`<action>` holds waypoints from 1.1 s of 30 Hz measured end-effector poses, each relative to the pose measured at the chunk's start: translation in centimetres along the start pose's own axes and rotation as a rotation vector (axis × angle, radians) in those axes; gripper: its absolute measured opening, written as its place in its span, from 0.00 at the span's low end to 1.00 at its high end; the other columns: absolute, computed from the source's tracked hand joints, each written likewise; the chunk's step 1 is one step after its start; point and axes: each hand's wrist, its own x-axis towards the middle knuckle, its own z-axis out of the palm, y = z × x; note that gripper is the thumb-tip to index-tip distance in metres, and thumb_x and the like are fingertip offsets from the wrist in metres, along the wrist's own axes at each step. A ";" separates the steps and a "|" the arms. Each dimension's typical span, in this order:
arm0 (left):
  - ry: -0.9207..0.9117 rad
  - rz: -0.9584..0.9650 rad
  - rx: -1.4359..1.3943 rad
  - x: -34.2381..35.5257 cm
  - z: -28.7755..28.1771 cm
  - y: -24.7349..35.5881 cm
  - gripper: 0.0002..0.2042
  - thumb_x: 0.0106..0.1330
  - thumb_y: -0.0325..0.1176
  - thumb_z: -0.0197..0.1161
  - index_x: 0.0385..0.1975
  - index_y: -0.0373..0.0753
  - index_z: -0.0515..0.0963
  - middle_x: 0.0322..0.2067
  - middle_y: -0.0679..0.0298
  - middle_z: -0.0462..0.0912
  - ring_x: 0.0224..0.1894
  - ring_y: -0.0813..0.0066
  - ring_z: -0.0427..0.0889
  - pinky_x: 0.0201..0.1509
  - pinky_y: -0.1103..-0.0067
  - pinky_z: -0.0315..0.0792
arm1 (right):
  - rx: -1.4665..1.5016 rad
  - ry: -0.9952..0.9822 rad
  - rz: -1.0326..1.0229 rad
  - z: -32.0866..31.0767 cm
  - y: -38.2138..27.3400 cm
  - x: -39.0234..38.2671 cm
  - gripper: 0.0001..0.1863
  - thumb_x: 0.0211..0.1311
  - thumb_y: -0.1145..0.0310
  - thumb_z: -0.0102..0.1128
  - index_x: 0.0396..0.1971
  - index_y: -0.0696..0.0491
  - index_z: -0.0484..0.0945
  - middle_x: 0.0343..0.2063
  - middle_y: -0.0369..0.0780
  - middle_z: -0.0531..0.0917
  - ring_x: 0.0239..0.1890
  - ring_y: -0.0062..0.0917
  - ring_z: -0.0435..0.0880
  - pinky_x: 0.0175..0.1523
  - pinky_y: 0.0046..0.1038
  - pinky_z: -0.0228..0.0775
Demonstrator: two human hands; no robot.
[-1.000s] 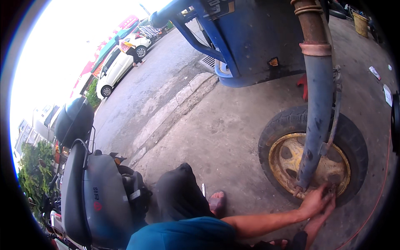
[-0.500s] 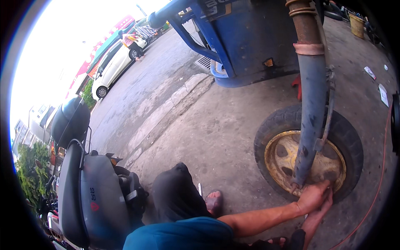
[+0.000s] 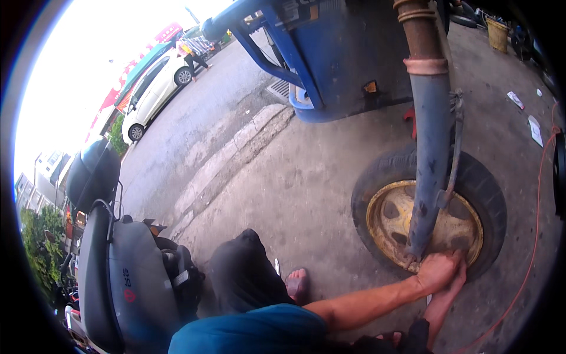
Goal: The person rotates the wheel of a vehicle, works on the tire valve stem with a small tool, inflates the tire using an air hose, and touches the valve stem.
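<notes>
At the lower edge of a yellow, rust-stained wheel rim (image 3: 394, 216) with a black tyre (image 3: 493, 194), my two hands are pressed close together. My left hand (image 3: 439, 273) is closed in a fist beside the bottom of the blue-grey fork leg (image 3: 428, 141). Just under and to the right of it, my right hand (image 3: 457, 284) is partly covered, its fingers mostly hidden. What either one grips is out of sight. A small pale metal strip (image 3: 428, 300) shows beside my right wrist.
A blue vehicle body (image 3: 359, 65) stands behind the wheel. On the left is a grey scooter (image 3: 138, 271). A red hose or cord (image 3: 533, 251) curves along the right. A bucket (image 3: 497, 35) and paper scraps (image 3: 535, 131) lie farther back; a white car (image 3: 154, 88) is on the road.
The whole view has shifted slightly left. My hands stay together at the rim, with the left fist a little higher against the wheel. Near the car, a person has changed stride.
</notes>
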 end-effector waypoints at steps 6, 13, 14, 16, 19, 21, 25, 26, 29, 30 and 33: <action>0.203 -0.245 -0.704 -1.1 1.9 -0.8 0.15 0.64 0.36 0.51 0.42 0.31 0.75 0.33 0.47 0.80 0.36 0.59 0.81 0.41 0.73 0.71 | 0.237 0.027 0.057 -2.1 1.9 2.5 0.20 0.66 0.62 0.42 0.54 0.54 0.65 0.48 0.39 0.73 0.48 0.26 0.73 0.53 0.27 0.66; -0.234 -0.427 -1.146 0.8 0.9 -1.1 0.17 0.61 0.38 0.53 0.41 0.30 0.75 0.33 0.50 0.81 0.36 0.59 0.80 0.42 0.72 0.69 | 0.588 0.038 0.256 -8.5 5.7 4.9 0.17 0.65 0.60 0.44 0.46 0.55 0.73 0.43 0.38 0.78 0.45 0.25 0.76 0.52 0.26 0.67; -0.068 -0.369 -1.052 0.8 1.7 -0.7 0.16 0.60 0.38 0.54 0.40 0.30 0.75 0.31 0.49 0.81 0.35 0.57 0.80 0.40 0.71 0.70 | 0.610 0.032 0.265 -8.9 5.6 5.1 0.17 0.65 0.60 0.45 0.46 0.55 0.73 0.42 0.38 0.78 0.44 0.24 0.76 0.51 0.26 0.67; 0.220 -0.055 -0.587 0.9 5.0 -2.2 0.14 0.59 0.36 0.54 0.38 0.32 0.75 0.29 0.46 0.80 0.32 0.52 0.80 0.36 0.67 0.71 | 0.336 -0.066 0.129 -7.1 4.4 4.2 0.19 0.64 0.57 0.45 0.46 0.55 0.73 0.42 0.39 0.78 0.44 0.27 0.76 0.51 0.27 0.67; 0.138 -0.078 -0.169 -0.3 1.4 -0.4 0.12 0.60 0.37 0.54 0.41 0.41 0.74 0.29 0.47 0.80 0.32 0.48 0.79 0.35 0.61 0.73 | 0.427 0.131 0.127 -4.5 4.5 3.5 0.21 0.64 0.55 0.45 0.48 0.55 0.71 0.43 0.39 0.77 0.46 0.28 0.75 0.52 0.27 0.67; 0.295 0.122 -0.181 -0.8 1.0 -2.0 0.09 0.58 0.34 0.57 0.33 0.37 0.75 0.31 0.48 0.79 0.32 0.49 0.79 0.32 0.63 0.73 | 0.330 0.135 0.114 -3.0 4.6 3.1 0.21 0.64 0.56 0.45 0.50 0.54 0.70 0.46 0.38 0.76 0.48 0.24 0.74 0.54 0.26 0.66; 0.328 -0.178 -0.640 -0.7 -2.0 -1.0 0.10 0.61 0.30 0.55 0.35 0.29 0.76 0.27 0.60 0.79 0.30 0.77 0.74 0.34 0.79 0.71 | 0.526 0.178 0.279 -0.2 5.2 4.5 0.15 0.64 0.57 0.48 0.40 0.51 0.76 0.32 0.36 0.80 0.36 0.20 0.78 0.43 0.24 0.71; 0.351 -0.181 -0.670 -0.9 -2.2 -2.2 0.10 0.61 0.29 0.55 0.35 0.27 0.76 0.28 0.58 0.79 0.30 0.76 0.75 0.34 0.79 0.71 | 0.575 0.191 0.410 1.1 4.7 4.4 0.15 0.64 0.59 0.48 0.42 0.52 0.76 0.35 0.37 0.79 0.39 0.23 0.77 0.47 0.27 0.69; 0.359 -0.222 -0.953 -0.4 -1.2 -0.7 0.08 0.61 0.27 0.54 0.35 0.28 0.75 0.28 0.60 0.79 0.29 0.77 0.75 0.31 0.82 0.70 | 0.579 0.191 0.377 -0.2 5.3 4.9 0.16 0.64 0.57 0.50 0.43 0.51 0.76 0.36 0.36 0.79 0.39 0.22 0.76 0.48 0.27 0.68; 0.378 -0.165 -0.915 -0.3 -0.7 -0.4 0.08 0.61 0.26 0.54 0.36 0.28 0.75 0.29 0.60 0.78 0.29 0.77 0.75 0.30 0.82 0.69 | 0.564 0.175 0.365 -0.4 4.9 5.0 0.16 0.63 0.57 0.51 0.43 0.51 0.76 0.37 0.35 0.79 0.39 0.21 0.76 0.48 0.26 0.68; 0.390 -0.225 -0.959 0.1 -0.5 0.0 0.08 0.61 0.22 0.53 0.39 0.29 0.74 0.29 0.64 0.78 0.26 0.82 0.72 0.27 0.87 0.65 | 0.538 0.224 0.342 -0.2 4.3 5.0 0.17 0.63 0.56 0.52 0.44 0.52 0.75 0.36 0.35 0.78 0.39 0.20 0.76 0.47 0.24 0.68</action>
